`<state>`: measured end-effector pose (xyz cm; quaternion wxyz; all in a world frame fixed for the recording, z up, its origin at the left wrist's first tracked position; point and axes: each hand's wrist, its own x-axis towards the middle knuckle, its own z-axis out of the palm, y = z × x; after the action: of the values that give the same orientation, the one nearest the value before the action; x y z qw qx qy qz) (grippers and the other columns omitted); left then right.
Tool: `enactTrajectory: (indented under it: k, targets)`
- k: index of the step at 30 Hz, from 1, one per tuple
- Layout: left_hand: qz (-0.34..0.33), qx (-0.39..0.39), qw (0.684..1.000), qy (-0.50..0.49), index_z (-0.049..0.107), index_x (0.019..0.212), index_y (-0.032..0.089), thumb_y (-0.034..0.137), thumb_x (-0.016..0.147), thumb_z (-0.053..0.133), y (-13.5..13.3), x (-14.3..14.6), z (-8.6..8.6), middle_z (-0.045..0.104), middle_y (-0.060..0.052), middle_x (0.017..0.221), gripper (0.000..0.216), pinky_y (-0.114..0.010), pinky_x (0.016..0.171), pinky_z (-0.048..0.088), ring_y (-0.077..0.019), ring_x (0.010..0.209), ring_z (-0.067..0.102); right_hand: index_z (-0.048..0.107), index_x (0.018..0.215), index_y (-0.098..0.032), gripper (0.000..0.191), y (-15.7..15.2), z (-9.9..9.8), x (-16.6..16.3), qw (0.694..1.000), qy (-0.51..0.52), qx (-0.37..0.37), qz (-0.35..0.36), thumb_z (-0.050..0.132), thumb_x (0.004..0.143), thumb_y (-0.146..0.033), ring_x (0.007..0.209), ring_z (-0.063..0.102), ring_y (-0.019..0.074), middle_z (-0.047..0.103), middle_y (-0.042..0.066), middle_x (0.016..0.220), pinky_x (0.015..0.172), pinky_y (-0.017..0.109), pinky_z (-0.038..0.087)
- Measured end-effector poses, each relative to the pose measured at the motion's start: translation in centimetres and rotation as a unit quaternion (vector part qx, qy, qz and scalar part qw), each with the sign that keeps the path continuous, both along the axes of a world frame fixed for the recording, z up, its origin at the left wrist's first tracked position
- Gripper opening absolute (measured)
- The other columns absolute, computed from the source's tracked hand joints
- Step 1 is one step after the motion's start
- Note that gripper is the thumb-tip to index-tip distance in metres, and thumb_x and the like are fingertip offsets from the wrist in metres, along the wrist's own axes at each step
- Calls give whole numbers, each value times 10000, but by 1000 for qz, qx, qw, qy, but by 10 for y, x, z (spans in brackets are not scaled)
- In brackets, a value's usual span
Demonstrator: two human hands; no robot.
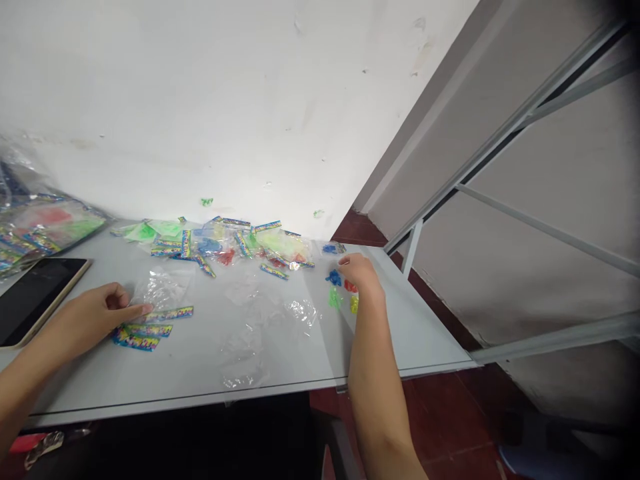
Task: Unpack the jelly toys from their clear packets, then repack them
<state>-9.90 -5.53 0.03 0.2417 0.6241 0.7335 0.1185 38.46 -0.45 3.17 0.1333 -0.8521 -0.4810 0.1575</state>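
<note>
My left hand [95, 310] lies on the grey table [200, 373], fingers curled, its fingertips on a colourful printed card strip [167, 313] beside a clear plastic bag [163, 287]. More card strips [137, 337] lie just below it. My right hand [361, 272] reaches to the table's right part, fingers bent down over small loose plastic toys: blue [333, 277], red [350, 287], green [334, 298] and yellow [354, 304]. Whether it grips one I cannot make out.
A row of packed toy bags [225, 243] lies along the white wall. A big bag of packs [40, 227] and a dark tablet [35, 293] are at the left. Empty clear bags [250, 333] lie mid-table. A metal frame [500, 200] stands to the right.
</note>
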Motion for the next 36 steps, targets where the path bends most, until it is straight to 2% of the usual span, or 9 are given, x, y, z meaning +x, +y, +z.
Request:
enactTrajectory:
  k: [5,9,11,14,18,22,26,32,36]
  targets:
    - [23,3,1000,20,430,646,236,719,711,538,2,-1,4,499,57,542,499,-275,599,299,-163,598,469,712,801,-155,143,5,-4,-1,1000,11,-26,-7,685,665,-124,418,549,150,643,56,580,478,296,446]
    - [100,130,986,30,520,782,247,648,735,557,-5,26,19,557,22,628,406,-294,601,359,-207,663,555,702,765,-148,92,7,-5,-2,999,23,-44,-9,685,676,-133,389,520,146,565,10,465,456,288,432]
    - [-5,168,986,-17,593,825,244,601,755,555,-5,54,24,596,2,675,365,-302,612,376,-200,651,559,697,748,-145,66,8,-5,-2,998,20,-59,-2,680,684,-138,378,509,147,534,0,423,450,286,423]
    - [-178,117,974,-70,649,788,233,531,780,574,8,101,25,675,-49,845,307,-308,678,404,-219,766,605,684,727,-144,34,9,-3,-3,997,15,-71,8,665,700,-133,373,498,141,535,4,416,449,282,417]
    - [-193,98,975,-44,645,866,210,455,757,627,40,140,17,687,-90,878,268,-304,649,382,-257,822,620,670,739,-152,29,7,3,-5,998,23,-56,2,666,712,-141,393,523,143,570,11,455,453,275,419]
    - [-208,27,978,1,619,790,199,424,677,706,63,147,5,688,-80,847,267,-298,626,376,-267,827,631,663,852,-164,128,0,10,-9,999,24,-30,5,650,725,-162,413,549,159,590,9,488,474,283,429]
    - [-208,-12,968,-137,589,648,202,391,666,711,72,138,-6,664,-41,704,226,-299,616,390,-249,759,641,663,826,-190,101,-3,11,-15,996,4,86,22,616,736,-179,508,582,169,681,41,669,548,313,444]
    - [-103,88,902,-410,592,630,192,381,599,796,73,130,-1,700,-64,733,279,-297,736,454,-238,908,656,682,833,-191,140,5,7,-40,919,122,362,101,664,731,-286,762,625,201,695,45,791,739,352,479]
    - [-49,96,898,-427,657,674,169,377,635,770,67,134,8,697,-51,725,240,-255,562,414,-150,635,599,678,871,-207,188,5,-1,-80,835,378,355,184,711,725,-319,703,604,152,647,7,753,707,320,500]
